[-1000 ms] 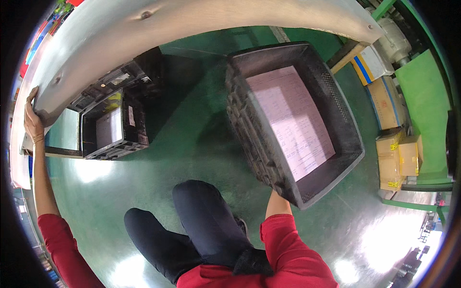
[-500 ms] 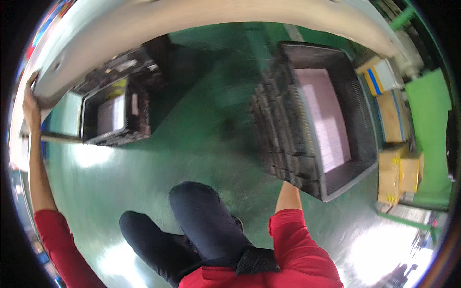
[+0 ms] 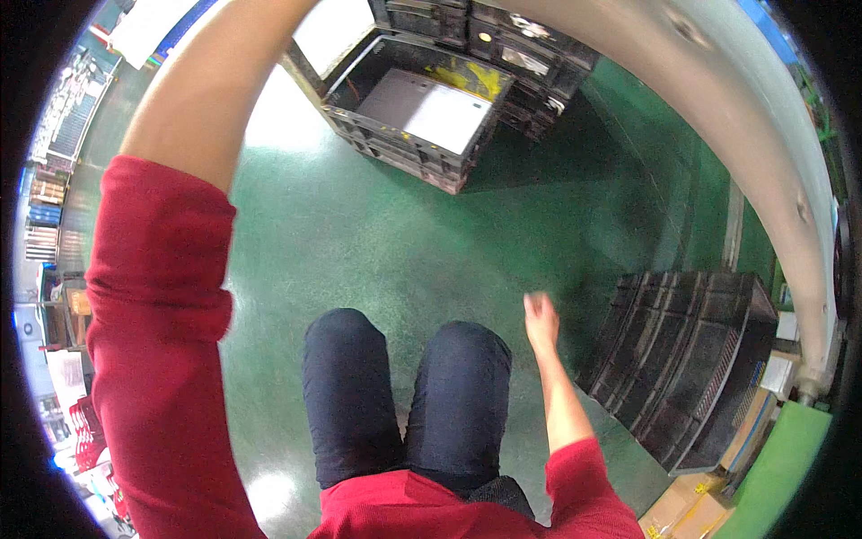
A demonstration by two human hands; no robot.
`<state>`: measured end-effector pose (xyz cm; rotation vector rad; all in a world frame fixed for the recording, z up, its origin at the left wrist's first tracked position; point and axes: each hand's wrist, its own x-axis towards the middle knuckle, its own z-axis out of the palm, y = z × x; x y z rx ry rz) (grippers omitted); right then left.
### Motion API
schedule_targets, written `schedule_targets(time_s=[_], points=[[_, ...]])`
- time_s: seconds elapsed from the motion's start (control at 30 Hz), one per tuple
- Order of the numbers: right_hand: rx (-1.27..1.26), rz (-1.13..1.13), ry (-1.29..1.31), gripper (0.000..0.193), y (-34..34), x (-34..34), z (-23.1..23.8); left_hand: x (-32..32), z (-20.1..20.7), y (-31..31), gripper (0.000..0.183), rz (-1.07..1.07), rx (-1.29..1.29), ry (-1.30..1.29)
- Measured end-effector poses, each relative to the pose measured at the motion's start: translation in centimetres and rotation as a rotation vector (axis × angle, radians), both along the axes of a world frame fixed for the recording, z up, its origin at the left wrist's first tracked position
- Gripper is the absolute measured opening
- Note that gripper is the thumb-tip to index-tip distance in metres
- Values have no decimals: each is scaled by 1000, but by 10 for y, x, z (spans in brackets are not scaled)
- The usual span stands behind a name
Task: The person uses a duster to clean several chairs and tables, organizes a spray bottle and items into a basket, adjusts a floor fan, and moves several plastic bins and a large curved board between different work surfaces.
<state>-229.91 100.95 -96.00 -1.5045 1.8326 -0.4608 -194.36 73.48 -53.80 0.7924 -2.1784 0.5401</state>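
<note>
My right hand hangs over the green floor, right of my knees. Its fingers look curled in, a little blurred, with nothing visible in them. To its right stands a stack of black plastic crates, apart from the hand. My left forearm stretches up past the upper edge of the picture, so the left hand is out of sight. Nearest to that arm is an open black crate on the far side. Inside it lies a flat grey-white sheet or panel, beside some yellow material.
A long pale curved bench edge sweeps across the upper right. More dark crates stand behind the open one. Cardboard boxes and a green panel are at the lower right. Shelves with goods line the far left.
My view has swung left, so the crates appear farther right. The right hand, hidden beside the crate stack before, is now apart from it. The left hand, earlier at the bench edge, has left the picture.
</note>
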Motion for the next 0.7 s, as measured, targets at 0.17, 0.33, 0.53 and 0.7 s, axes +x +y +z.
schedule_targets(time_s=[0.17,0.33,0.53,0.7], points=[[-814,512,-28,39,-151,208,118,-6,-7,-13,33,-117,-250,25],[-367,672,351,47,-211,311,90,-11,1,10,35,-101,-53,263],[-379,666,326,23,-220,305,131,-5,4,39,36,190,65,206],[-390,713,290,30,-136,235,239,17,20,29,28,246,-103,0]])
